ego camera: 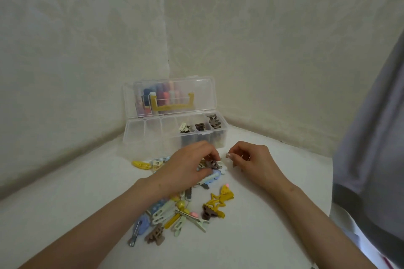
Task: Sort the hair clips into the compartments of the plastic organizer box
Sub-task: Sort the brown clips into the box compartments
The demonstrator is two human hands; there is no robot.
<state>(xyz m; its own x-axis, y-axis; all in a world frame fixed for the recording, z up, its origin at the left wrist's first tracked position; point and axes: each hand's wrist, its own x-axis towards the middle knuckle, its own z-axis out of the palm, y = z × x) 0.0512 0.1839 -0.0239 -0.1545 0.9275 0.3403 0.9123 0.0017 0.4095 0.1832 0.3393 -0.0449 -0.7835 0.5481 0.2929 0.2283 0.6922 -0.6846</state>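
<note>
Left hand (188,165): fingers curled down, tips pinching a brown clip (213,164) at the far end of the pile of hair clips (175,209). The clip lies low among pale clips that touch it, and whether it has left the surface cannot be told.

Right hand (251,159): just beside, over the white surface (273,236), fingers curled inward. Whether anything is held inside them cannot be told.

The organizer box (131,135) stands just beyond both hands. Its lid (207,91) is upright against the wall corner. Clips show only in the three rightmost compartments, all brown or dark with one paler piece. The compartments to the left are see-through, and their contents are hard to read.

Judged step: lifting out a brown clip to join its like.
- Pinch the clip by its body, not its jaws, so it doesn't spring open.
- Lift straight up, since neighbours may snag on the teeth.
- The right hand could press the pale clips down while it comes free.
- Carry it low to a right-hand compartment and release inside the walls.

A brown claw clip (154,236) and a yellow star clip (216,201) wait nearer the person.
</note>
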